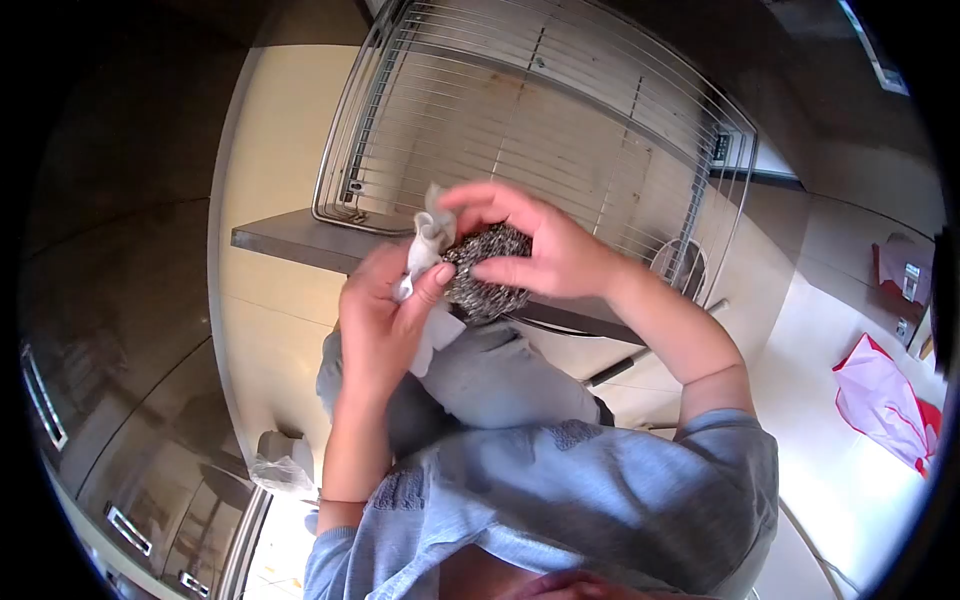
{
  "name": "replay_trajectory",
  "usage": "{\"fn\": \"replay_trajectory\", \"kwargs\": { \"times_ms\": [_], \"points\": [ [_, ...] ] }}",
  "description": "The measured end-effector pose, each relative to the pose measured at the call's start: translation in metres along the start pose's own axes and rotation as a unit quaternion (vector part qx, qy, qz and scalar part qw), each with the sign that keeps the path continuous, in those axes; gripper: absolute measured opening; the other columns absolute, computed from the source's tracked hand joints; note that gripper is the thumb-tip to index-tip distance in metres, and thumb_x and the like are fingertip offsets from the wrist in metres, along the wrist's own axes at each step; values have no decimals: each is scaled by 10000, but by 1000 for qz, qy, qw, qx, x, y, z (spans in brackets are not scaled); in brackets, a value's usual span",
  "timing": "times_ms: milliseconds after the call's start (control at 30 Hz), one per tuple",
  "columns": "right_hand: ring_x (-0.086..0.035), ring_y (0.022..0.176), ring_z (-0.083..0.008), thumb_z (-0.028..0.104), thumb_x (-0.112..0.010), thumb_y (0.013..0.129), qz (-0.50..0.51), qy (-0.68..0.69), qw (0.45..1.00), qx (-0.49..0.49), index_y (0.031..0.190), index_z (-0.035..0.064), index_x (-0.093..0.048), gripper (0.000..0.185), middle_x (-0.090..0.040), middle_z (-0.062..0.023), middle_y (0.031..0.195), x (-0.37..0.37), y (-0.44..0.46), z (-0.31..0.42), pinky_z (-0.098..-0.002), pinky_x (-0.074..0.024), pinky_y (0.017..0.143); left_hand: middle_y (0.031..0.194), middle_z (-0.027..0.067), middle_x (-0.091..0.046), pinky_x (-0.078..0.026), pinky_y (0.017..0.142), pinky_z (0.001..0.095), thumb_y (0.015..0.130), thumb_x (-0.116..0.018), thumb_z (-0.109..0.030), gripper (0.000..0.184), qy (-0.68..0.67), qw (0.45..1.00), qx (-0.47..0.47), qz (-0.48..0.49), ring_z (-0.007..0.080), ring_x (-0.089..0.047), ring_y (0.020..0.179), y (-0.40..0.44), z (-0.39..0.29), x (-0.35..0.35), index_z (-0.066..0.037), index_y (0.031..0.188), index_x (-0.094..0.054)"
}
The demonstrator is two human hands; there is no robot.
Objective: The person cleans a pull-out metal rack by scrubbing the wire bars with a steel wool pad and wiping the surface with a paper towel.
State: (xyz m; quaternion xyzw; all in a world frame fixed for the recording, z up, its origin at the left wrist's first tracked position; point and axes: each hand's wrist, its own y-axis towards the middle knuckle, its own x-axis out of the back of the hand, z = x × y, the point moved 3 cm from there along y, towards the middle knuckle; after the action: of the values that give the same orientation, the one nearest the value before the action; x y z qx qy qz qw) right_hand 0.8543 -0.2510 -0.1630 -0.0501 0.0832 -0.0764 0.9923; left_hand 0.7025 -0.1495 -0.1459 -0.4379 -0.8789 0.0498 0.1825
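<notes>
Holds one dark metal scourer (490,285) above the lap, between both hands and in front of one wire rack (530,73). Grips it in the right hand (553,245), with thumb across the near face and fingers curved around the far side. Pinches one pale, crumpled wrap (428,240) in the left hand (375,320), just beside the scourer, with the thumb at its edge; too creased and small for reading any print. Cannot tell one piece of wrap from two, with a pale flap (440,330) hanging below.

Wears one grey-blue shirt (560,490). Shows one dark ledge (290,240) behind the hands, three bar handles (130,530) on the dark cabinet fronts at left, one clear plastic bag (283,474) lower left, and one lilac, red-edged bag (880,395) on the floor at right, too washed-out for reading.
</notes>
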Motion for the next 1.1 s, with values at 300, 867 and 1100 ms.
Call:
{"fn": "replay_trajectory", "kwargs": {
  "times_ms": [300, 867, 1100],
  "points": [
    [-569, 895, -330, 170, -665, 775, -406, -492, 750, -178, 948, 49, -614, 218, -577, -155, 955, 159, -67, -188, -396, -468, 790, 789, 106, -577, -480, 645, 385, 690, -686, -89, 215, 325, 941, -96, 2, 313, -581, 734, 2, -20, -44, -68, 901, -657],
    [-551, 846, -344, 174, -608, 774, -362, -535, 718, -260, 891, 60, -568, 168, -527, -150, 964, 134, -6, -214, -448, -471, 705, 766, 47, -594, -477, 630, 318, 710, -591, -163, 85, 505, 821, -181, 198, 198, -600, 768, 22, -24, -103, -101, 739, -642],
    [-541, 864, -366, 163, -600, 774, -330, -597, 717, -143, 915, 68, -565, 173, -531, -170, 1000, 127, -11, -217, -444, -461, 744, 782, 37, -602, -478, 633, 322, 731, -580, -159, 89, 472, 842, -151, 215, 193, -607, 793, 20, -6, -110, -106, 732, -652]
  ]
}}
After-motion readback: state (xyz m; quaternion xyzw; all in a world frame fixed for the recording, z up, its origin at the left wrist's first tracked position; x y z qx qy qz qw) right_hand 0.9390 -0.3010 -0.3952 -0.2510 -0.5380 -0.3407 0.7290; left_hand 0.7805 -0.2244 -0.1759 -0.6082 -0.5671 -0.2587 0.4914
